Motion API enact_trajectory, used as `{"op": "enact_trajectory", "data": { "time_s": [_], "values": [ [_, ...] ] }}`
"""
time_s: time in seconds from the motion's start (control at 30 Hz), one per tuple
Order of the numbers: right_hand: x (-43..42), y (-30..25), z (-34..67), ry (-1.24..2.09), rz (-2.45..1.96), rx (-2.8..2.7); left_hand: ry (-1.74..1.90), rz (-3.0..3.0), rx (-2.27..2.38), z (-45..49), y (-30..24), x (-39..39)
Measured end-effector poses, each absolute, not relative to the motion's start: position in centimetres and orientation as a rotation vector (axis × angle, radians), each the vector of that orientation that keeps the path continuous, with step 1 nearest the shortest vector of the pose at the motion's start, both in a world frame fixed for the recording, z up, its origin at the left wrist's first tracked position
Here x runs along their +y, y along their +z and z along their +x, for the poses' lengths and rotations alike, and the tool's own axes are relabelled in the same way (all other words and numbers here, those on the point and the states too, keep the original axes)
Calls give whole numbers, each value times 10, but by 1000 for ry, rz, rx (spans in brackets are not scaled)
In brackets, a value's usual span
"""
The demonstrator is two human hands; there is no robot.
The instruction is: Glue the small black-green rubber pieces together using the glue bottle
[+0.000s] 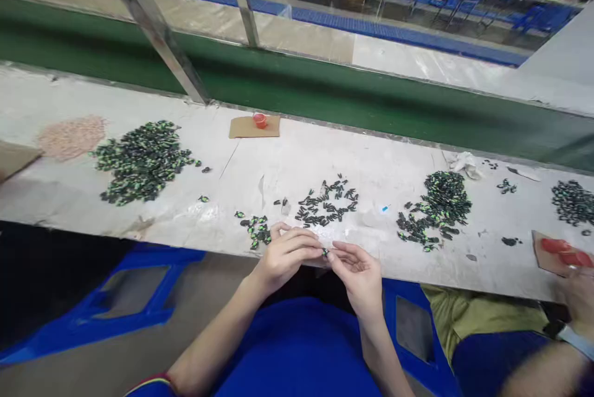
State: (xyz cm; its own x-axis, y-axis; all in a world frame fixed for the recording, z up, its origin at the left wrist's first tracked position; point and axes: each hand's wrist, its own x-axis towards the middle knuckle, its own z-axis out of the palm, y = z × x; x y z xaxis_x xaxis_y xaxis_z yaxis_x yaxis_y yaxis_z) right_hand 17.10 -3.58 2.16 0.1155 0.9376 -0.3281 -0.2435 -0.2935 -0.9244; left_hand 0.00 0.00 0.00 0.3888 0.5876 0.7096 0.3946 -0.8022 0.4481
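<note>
Close to the table's near edge, my left hand (288, 256) and my right hand (356, 274) meet over one small black-and-green piece (325, 253). Fingertips of both hands pinch it; its exact kind is too small to make out. Beside my left hand lies a little cluster of similar black-and-green pieces (258, 230). Just beyond my hands, small black pieces (325, 204) are spread in a loose ring. To the right of my right hand is a denser heap of dark pieces (446, 199), some with green on them.
A large black-and-green heap (143, 162) and a pale pink heap (72, 137) lie on the white table (380, 156) at left. Red material sits on cardboard (241, 128) at the back. At right, a co-worker's blurred arm (557, 366) reaches near another cardboard piece (545, 255).
</note>
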Motion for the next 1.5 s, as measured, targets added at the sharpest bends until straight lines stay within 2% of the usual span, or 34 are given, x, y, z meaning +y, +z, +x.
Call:
{"op": "enact_trajectory", "data": {
  "time_s": [0.37, 1.0, 1.5],
  "values": [
    [-36, 11, 168, 1288, -1187, -891, 1432, 2002, 1013, 11, 11, -14],
    [-37, 2, 170, 638, -1157, -1458, 1257, 1340, 1423, 26, 22, -28],
    [-27, 9, 172, 644, -1059, -1558, 1276, 1363, 1419, 35, 18, -29]
  ]
}}
